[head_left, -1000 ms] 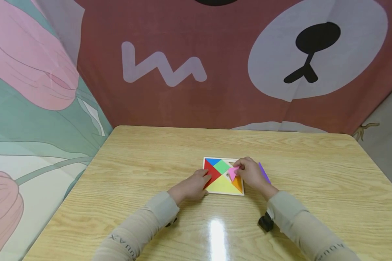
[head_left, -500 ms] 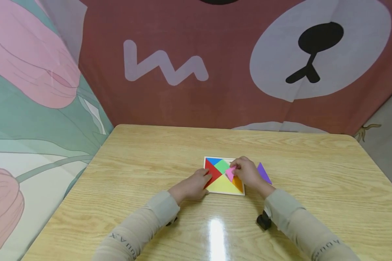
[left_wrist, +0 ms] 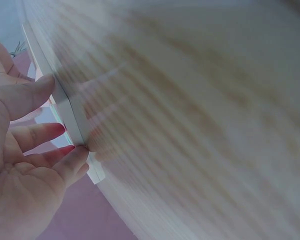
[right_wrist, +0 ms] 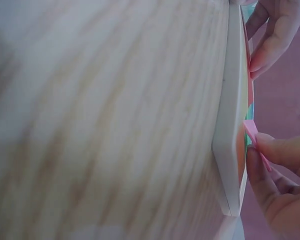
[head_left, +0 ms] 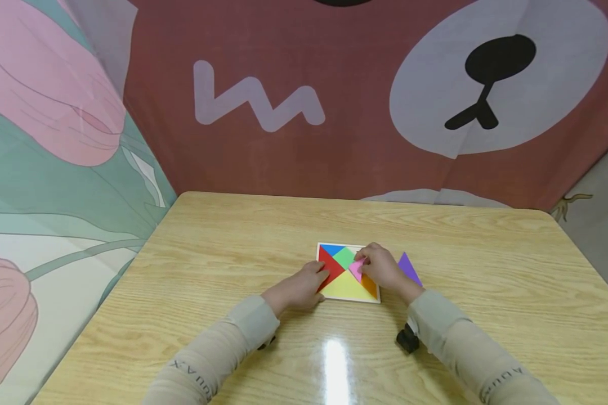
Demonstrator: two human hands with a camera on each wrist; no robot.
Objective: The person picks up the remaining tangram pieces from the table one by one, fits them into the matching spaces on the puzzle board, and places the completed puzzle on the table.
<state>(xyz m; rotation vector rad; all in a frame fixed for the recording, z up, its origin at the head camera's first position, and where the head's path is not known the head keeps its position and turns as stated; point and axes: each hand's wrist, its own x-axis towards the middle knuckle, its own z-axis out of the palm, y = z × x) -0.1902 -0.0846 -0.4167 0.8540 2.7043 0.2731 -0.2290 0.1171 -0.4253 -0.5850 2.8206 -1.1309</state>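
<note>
A tangram board (head_left: 351, 301) with a pale rim lies on the table, holding red (head_left: 329, 260), blue (head_left: 329, 249), green (head_left: 343, 257), yellow (head_left: 347, 287) and orange (head_left: 369, 287) pieces. My left hand (head_left: 299, 287) holds its left side, with fingertips on the red piece and thumb at the near edge. Between the thumb and fingers of my right hand (head_left: 382, 267) is a pink tangram piece (head_left: 356, 269), tilted over the board in the right wrist view (right_wrist: 250, 128). Part of the board's upper right is hidden by this hand. Just right of it lies a purple triangle (head_left: 409, 269).
The wooden table (head_left: 223, 242) reaches back to a reddish cloth (head_left: 284, 163) with a cartoon face. A flowered cloth (head_left: 66, 169) hangs at the left. Black wrist devices (head_left: 407, 339) sit under the sleeves.
My right hand has moved slightly left with the pink piece, bringing it lower and flatter into the gap beside the green piece. More of the purple triangle shows. My left hand stays in place.
</note>
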